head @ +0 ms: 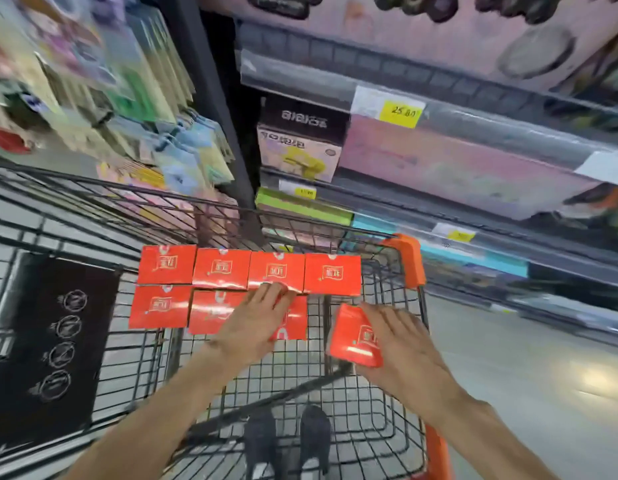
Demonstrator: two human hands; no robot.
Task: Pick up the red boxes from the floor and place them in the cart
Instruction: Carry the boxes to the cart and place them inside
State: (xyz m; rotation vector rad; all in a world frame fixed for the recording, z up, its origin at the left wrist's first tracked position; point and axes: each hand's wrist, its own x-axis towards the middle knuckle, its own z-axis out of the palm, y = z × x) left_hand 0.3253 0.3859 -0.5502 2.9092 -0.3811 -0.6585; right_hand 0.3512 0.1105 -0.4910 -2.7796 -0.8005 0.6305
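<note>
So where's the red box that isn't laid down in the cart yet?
It's the tilted red box in the right hand, over the cart's right side, beside the left hand.

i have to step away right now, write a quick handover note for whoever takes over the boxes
Left hand: flat, pressing a red box in the near row.
Right hand: holds a tilted red box, not yet set down.
Cart: far row of four; near row has three.
Done: seven laid flat.
Left: set the held box in the gap at the near row's right end. The floor beside the cart is out of view, so check it.
</note>
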